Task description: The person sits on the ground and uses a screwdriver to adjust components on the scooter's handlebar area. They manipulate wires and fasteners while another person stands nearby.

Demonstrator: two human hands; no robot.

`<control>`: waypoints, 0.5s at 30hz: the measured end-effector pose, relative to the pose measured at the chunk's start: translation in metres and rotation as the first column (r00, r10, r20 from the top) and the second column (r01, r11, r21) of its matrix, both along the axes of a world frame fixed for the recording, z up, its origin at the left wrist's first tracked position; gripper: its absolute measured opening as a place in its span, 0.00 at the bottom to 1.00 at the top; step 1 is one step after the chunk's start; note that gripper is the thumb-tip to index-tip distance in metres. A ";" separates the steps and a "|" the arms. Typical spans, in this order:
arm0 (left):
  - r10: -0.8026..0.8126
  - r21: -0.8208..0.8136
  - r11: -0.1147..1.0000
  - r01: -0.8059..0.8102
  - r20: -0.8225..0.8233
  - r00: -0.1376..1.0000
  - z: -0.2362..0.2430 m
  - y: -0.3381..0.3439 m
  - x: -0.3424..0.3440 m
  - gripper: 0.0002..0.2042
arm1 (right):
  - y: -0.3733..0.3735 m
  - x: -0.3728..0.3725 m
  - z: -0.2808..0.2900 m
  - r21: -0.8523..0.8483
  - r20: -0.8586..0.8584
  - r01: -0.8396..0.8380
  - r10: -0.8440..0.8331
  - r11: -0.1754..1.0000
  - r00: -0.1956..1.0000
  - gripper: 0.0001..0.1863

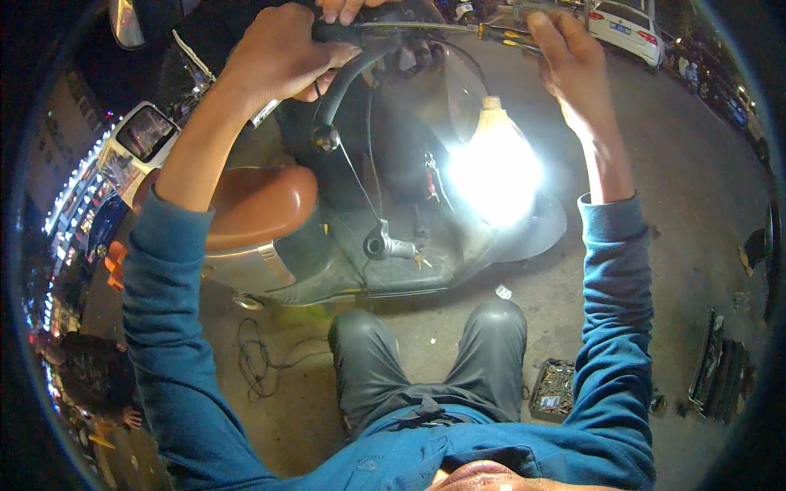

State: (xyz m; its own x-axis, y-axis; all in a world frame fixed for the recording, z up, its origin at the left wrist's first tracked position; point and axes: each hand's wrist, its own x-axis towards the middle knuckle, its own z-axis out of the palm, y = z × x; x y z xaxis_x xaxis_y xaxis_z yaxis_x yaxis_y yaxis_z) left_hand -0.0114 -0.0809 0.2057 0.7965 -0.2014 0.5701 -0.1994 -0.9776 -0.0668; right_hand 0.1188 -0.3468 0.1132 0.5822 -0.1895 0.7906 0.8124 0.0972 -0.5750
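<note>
At the top of the head view, my left hand [282, 59] is closed around a black handlebar part [334, 33] of a scooter. My right hand [566, 64] grips the end of a screwdriver [496, 33] with a yellow and black handle, its long thin shaft reaching left toward that part. The tip is hard to make out. Fingers of another hand [344, 8], seemingly another person's, show at the top edge beside the black part. Below my left hand, a thick black curved tube [348, 86] runs down. A metal fitting with a ring-shaped end [388, 245] hangs from a cable.
A glaring bulb [495, 176] hangs between my arms. The scooter's brown seat [266, 204] is at left, above its grey body. A tray of small parts [553, 388] lies on the ground by my right arm, and a loose cable [260, 360] at left. A white car [626, 29] stands far right.
</note>
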 end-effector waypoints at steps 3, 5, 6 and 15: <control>0.027 0.023 0.999 -0.027 0.013 1.000 0.001 0.001 0.000 0.22 | -0.001 0.000 0.001 -0.026 -0.283 -0.014 0.006 1.000 0.959 0.12; -0.007 0.106 0.994 0.001 0.059 0.998 0.001 0.001 0.000 0.22 | -0.020 -0.003 -0.005 -0.339 0.031 -0.183 0.205 0.923 0.978 0.25; 0.041 0.096 0.994 -0.044 0.032 0.999 0.001 0.001 0.000 0.22 | -0.028 -0.004 -0.006 -0.282 -0.111 -0.282 0.261 0.917 0.959 0.26; -0.036 0.240 0.971 -0.005 0.165 0.986 -0.003 -0.005 0.001 0.20 | -0.045 0.001 0.019 -0.634 0.056 -0.105 0.181 0.766 0.982 0.14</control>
State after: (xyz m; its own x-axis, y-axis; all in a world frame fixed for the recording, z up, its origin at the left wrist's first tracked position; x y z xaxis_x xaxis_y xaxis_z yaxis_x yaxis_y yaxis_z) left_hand -0.0106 -0.0861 0.2030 0.6898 -0.3596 0.6283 -0.1807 -0.9260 -0.3315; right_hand 0.1196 -0.3915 0.1325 0.4668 0.4477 0.7627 0.8782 -0.1325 -0.4596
